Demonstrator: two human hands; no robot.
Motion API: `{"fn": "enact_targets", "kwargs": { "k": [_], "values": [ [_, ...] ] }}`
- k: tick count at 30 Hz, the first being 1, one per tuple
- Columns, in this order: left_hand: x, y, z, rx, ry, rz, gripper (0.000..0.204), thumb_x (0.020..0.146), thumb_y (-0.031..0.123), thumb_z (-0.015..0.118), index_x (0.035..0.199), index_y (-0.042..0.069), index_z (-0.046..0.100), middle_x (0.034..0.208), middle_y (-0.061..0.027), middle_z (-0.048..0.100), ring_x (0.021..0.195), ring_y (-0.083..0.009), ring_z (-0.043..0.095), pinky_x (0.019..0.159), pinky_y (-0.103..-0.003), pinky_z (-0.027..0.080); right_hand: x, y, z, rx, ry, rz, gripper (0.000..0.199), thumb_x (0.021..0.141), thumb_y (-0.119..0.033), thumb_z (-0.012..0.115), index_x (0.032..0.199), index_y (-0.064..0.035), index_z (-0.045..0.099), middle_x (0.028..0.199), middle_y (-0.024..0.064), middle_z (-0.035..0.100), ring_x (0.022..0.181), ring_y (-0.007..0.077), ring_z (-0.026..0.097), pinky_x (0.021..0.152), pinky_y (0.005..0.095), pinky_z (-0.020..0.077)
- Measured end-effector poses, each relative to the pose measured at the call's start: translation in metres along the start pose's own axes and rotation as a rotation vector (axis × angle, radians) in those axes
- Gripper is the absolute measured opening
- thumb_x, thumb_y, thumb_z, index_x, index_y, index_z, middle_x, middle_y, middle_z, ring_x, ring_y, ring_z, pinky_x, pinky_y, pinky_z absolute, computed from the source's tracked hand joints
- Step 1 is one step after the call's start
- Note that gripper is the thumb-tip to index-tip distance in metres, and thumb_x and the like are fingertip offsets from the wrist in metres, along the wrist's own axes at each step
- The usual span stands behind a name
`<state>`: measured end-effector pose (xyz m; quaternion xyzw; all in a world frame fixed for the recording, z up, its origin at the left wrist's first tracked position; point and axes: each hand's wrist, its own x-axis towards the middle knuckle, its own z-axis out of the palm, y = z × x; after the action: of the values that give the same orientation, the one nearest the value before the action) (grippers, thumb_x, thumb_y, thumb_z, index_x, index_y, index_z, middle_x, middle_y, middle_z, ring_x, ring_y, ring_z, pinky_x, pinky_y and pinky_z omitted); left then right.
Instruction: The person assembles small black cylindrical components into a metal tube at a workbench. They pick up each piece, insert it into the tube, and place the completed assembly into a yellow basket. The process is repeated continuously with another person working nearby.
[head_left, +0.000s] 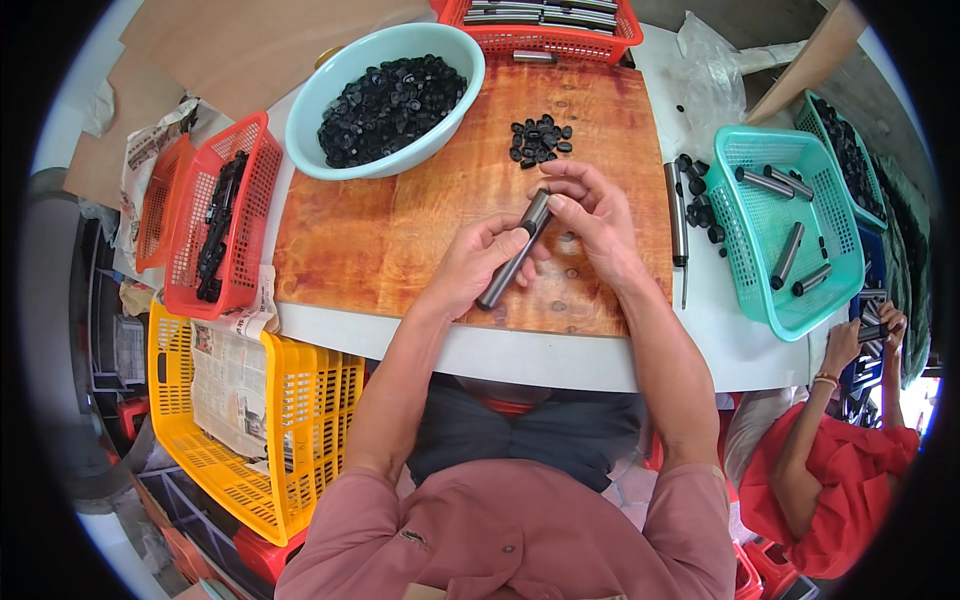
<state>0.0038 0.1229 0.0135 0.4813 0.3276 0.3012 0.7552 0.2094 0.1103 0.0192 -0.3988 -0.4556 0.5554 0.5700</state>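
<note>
Over the near half of a wooden board (350,250), my left hand (470,262) is closed round a grey metal tube (503,281). The tube slants from lower left to upper right, and its lower end looks dark. My right hand (603,228) is at the upper end, thumb and fingers pinched there; whether a small part is also between them I cannot make out. Just beyond the hands lies a loose pile of small black oval caps (538,138). A light blue basin (302,125) on the board's far left holds a heap of similar black pieces.
Tubes fill a red basket (625,38) at the back. Black parts lie in a red basket (262,190) at left, above a yellow crate (275,430). A green basket (735,190) with several tubes and a slim dark rod (678,220) are at right. A co-worker's hands (865,335) hold a tube.
</note>
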Motion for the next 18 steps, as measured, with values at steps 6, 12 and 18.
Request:
{"fn": "enact_targets", "kwargs": {
  "k": [6,12,18],
  "values": [
    [-0.004,0.006,-0.007,0.583,0.153,0.158,0.033,0.103,0.024,0.067,0.124,-0.001,0.066,0.097,-0.0118,0.075,0.076,-0.0186,0.071,0.068,-0.031,0.056,0.003,-0.001,-0.002,-0.046,-0.032,0.035,0.033,0.099,-0.010,0.070,0.129,0.0020,0.064,0.109,0.0061,0.071,0.102,0.0128,0.067,0.092,0.0286,0.0522],
    [0.000,0.001,-0.004,1.192,0.282,0.620,0.030,0.089,0.013,0.080,0.114,0.000,0.070,0.099,-0.0179,0.073,0.086,-0.0340,0.073,0.074,-0.041,0.057,0.007,0.008,-0.009,-0.284,-0.012,0.064,0.023,0.096,-0.006,0.070,0.117,0.0029,0.070,0.103,0.0067,0.073,0.094,0.0130,0.067,0.084,0.0293,0.0543],
    [0.005,0.001,0.001,1.384,0.305,0.737,0.033,0.083,0.009,0.082,0.113,0.003,0.070,0.100,-0.0170,0.073,0.090,-0.0371,0.071,0.078,-0.044,0.057,0.009,0.011,-0.016,-0.389,-0.067,0.077,0.025,0.094,0.000,0.068,0.118,0.0044,0.069,0.105,0.0098,0.074,0.097,0.0174,0.070,0.088,0.0329,0.0557]
  ]
}}
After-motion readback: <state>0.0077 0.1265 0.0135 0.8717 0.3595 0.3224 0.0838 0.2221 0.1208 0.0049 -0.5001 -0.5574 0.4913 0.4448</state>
